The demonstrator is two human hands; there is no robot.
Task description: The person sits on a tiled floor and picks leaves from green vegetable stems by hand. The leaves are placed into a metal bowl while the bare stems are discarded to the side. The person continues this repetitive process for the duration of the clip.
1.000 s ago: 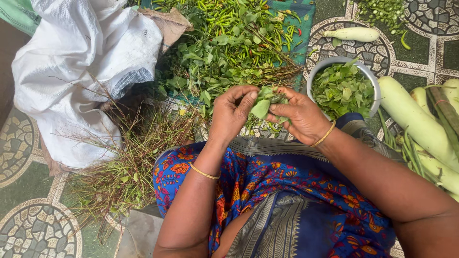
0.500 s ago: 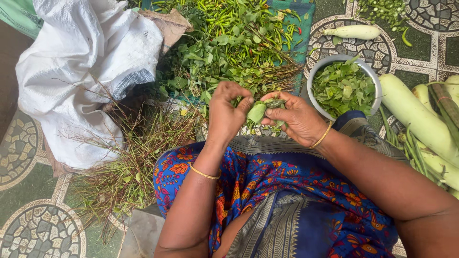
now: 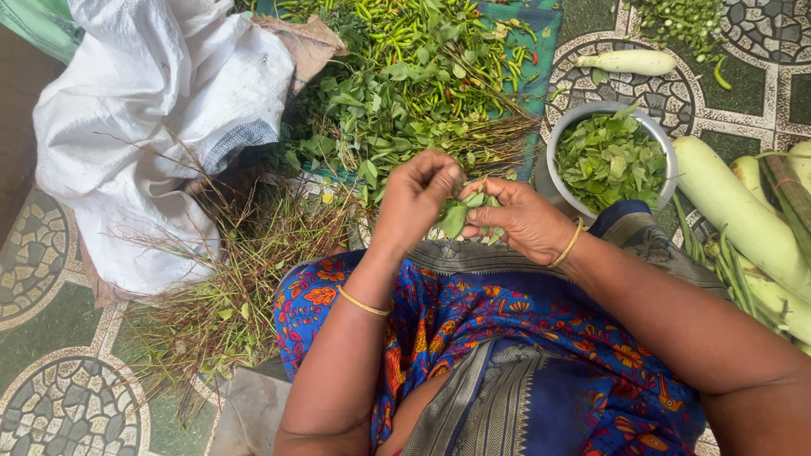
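Left hand [image 3: 416,196] pinches small bunch of green leaves [image 3: 460,214] from above. Right hand [image 3: 522,221] grips same bunch from side. Bunch sits between both hands, over blue flowered cloth lap [image 3: 507,321]. Round steel bowl [image 3: 667,152] of picked leaves near right hand.

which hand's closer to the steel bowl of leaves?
Right. The right hand sits just left of the steel bowl, near its rim; the left hand is farther left, beyond the held leaves.
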